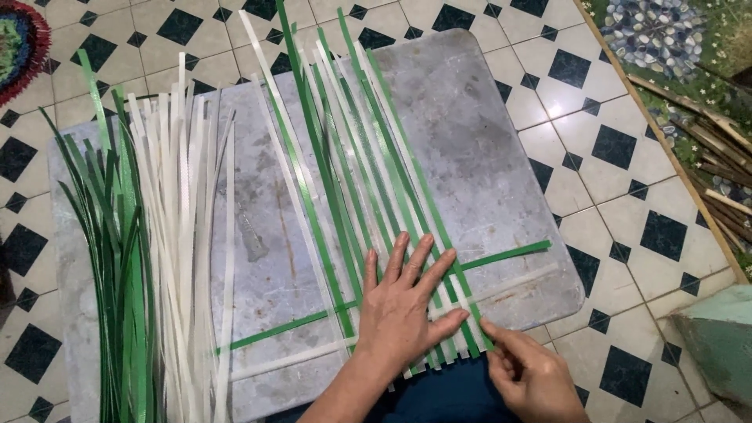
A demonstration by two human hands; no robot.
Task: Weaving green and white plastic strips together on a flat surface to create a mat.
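Observation:
My left hand (403,301) lies flat, fingers spread, pressing on a set of green and white plastic strips (356,157) laid side by side on a grey board (478,157). Two crosswise strips, one green (509,254) and one white (517,282), pass through the long ones near my hand. My right hand (529,372) pinches the near end of the outermost green strip (482,333) at the lower right of the weave.
A loose pile of white strips (184,235) and a pile of dark green strips (117,258) lie on the board's left side. Black-and-white tiled floor (595,157) surrounds it. Wooden sticks (721,157) lie at the right, a teal object (717,341) at lower right.

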